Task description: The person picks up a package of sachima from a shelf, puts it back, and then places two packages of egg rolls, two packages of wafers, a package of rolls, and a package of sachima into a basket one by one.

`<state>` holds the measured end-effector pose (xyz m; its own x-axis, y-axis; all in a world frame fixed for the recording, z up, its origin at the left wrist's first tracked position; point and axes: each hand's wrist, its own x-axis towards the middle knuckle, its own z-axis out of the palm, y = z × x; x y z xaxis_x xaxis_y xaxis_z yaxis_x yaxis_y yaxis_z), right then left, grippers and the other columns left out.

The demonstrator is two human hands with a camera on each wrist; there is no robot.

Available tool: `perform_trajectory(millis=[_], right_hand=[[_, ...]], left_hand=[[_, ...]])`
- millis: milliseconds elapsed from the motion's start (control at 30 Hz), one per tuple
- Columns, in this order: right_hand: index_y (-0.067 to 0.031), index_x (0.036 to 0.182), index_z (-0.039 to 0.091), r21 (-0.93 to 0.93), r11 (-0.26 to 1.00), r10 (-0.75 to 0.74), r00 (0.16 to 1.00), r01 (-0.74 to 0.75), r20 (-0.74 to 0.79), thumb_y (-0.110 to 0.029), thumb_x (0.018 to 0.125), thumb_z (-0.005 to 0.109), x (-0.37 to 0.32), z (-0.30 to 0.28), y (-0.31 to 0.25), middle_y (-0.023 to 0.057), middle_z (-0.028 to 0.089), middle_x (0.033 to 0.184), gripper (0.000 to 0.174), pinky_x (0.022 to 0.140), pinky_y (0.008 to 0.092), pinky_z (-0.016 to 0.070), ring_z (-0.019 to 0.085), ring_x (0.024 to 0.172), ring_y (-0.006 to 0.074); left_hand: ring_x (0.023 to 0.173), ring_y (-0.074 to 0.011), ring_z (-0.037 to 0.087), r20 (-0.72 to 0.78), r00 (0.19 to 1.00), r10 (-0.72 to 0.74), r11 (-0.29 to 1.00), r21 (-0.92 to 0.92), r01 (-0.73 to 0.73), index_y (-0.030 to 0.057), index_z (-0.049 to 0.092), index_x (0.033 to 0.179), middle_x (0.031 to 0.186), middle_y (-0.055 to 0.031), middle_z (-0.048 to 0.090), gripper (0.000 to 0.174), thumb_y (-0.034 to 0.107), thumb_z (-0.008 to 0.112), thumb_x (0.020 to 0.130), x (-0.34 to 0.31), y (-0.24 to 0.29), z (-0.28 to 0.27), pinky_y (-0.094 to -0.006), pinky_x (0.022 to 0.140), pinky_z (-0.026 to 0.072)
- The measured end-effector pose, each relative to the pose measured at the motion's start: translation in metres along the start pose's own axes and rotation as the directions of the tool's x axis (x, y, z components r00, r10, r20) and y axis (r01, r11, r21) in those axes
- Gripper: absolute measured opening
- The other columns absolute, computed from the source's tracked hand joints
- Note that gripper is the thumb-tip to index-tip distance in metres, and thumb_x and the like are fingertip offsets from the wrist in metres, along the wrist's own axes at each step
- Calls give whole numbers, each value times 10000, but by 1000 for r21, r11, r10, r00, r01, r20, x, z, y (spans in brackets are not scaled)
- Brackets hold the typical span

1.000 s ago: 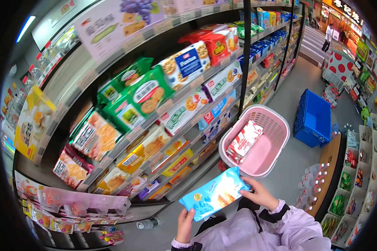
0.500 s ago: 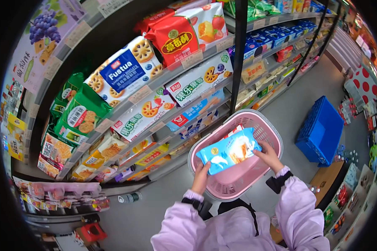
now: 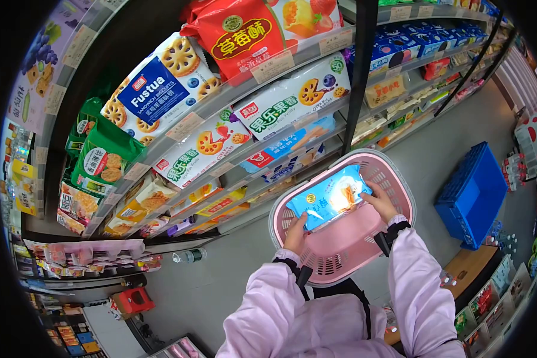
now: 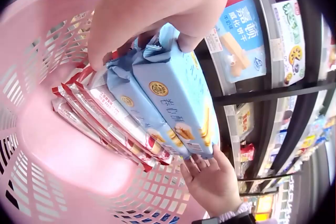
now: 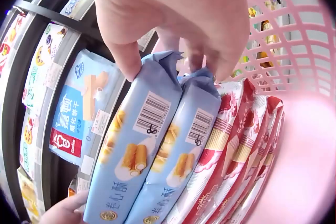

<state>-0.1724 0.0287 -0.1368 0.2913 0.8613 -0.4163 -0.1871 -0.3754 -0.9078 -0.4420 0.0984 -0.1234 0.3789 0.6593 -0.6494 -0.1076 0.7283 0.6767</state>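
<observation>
Both hands hold two blue packs of biscuit rolls (image 3: 331, 200), pressed face to face, inside the pink basket (image 3: 404, 200). My left hand (image 3: 295, 234) grips one crimped end, thumb on the outer pack. At the opposite end my right hand (image 3: 380, 201) pinches the pair, its fingers reaching over the wrapper ends. In the left wrist view, the nearer blue pack (image 4: 170, 95) leans on its twin (image 4: 139, 113). Beside them several red-and-white packs (image 4: 105, 113) stand on edge in a row against the basket's floor. Barcodes show on the blue packs (image 5: 152, 113) in the right wrist view.
A shelf of biscuits, with a red pack (image 3: 244, 42) and white Fustua pack (image 3: 164, 89), runs along the left. On the floor to the right lies a blue crate (image 3: 474, 194). A water bottle (image 3: 190, 255) lies on the floor at left.
The blue packs have gone from in front of the basket to over it, then down into it, both hands holding on throughout. The head view has come closer to the shelf.
</observation>
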Motion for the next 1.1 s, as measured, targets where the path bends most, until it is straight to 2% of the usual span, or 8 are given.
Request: perform_trajectory(millis=[100, 133, 233, 367, 500, 633, 800, 1100], right_hand=[[-5, 1318, 296, -177, 980, -126, 970, 90, -208, -238, 761, 661, -7, 2, 12, 162, 386, 1285, 705, 978, 330, 302, 364, 1198, 255], [4, 1345, 216, -229, 973, -81, 972, 30, -219, -251, 761, 658, -18, 4, 1, 193, 276, 1362, 775, 1030, 359, 225, 254, 1276, 284], [-8, 1328, 260, -436, 879, -315, 921, 193, -227, -246, 768, 645, -60, 14, -10, 186, 316, 1322, 720, 985, 358, 291, 333, 1213, 262], [-20, 1184, 464, -249, 962, -112, 994, 111, 8, -152, 795, 597, -139, 43, -12, 79, 540, 1002, 432, 716, 263, 442, 523, 800, 140], [5, 1129, 501, -282, 954, -20, 960, 103, 280, -160, 820, 589, -216, 99, -17, 68, 584, 979, 362, 746, 268, 465, 567, 830, 149], [18, 1122, 497, -279, 955, 41, 886, 102, 462, -189, 835, 585, -274, 161, -40, 100, 587, 1025, 365, 806, 301, 466, 572, 918, 180], [10, 1134, 493, -428, 847, -41, 841, 316, 540, -246, 843, 561, -322, 218, -56, 151, 576, 1030, 394, 792, 310, 458, 568, 929, 221], [12, 1158, 479, -534, 795, 26, 865, 286, 501, -302, 857, 519, -409, 192, -44, 166, 537, 1126, 437, 863, 331, 423, 538, 1003, 279]], left_hand=[[785, -109, 517, -53, 993, 101, 993, 67, -98, 115, 486, 1083, 1006, -10, 529, 239, 241, 494, 881, -9, 9, 10, -286, 606, 455], [796, -108, 516, -54, 991, 125, 988, 103, -119, 119, 481, 1091, 1007, -13, 528, 243, 233, 494, 877, -1, 1, 0, -286, 611, 457], [901, -130, 515, -6, 992, 128, 966, 229, -123, 80, 472, 1129, 1041, -37, 524, 299, 218, 496, 865, -28, 6, -14, -275, 731, 451], [986, -160, 518, 254, 959, 123, 900, 380, -216, 11, 449, 1182, 1122, -78, 526, 378, 216, 496, 868, -114, 24, -28, -286, 851, 420], [1043, -156, 503, 472, 882, 0, 928, 330, -176, 1, 421, 1232, 1107, -105, 543, 393, 161, 484, 879, -191, 25, -65, -273, 893, 396], [1011, -188, 530, 435, 898, 72, 849, 445, -284, -5, 421, 1223, 1122, -129, 549, 390, 205, 476, 899, -261, 21, -116, -298, 889, 408], [974, -202, 556, 326, 935, 139, 882, 389, -267, -5, 438, 1204, 1107, -139, 558, 357, 177, 469, 898, -322, 8, -178, -310, 871, 429], [952, -233, 571, 252, 966, 52, 910, 386, -149, -25, 447, 1172, 1098, -172, 561, 321, 113, 443, 882, -351, -13, -188, -320, 853, 445]])
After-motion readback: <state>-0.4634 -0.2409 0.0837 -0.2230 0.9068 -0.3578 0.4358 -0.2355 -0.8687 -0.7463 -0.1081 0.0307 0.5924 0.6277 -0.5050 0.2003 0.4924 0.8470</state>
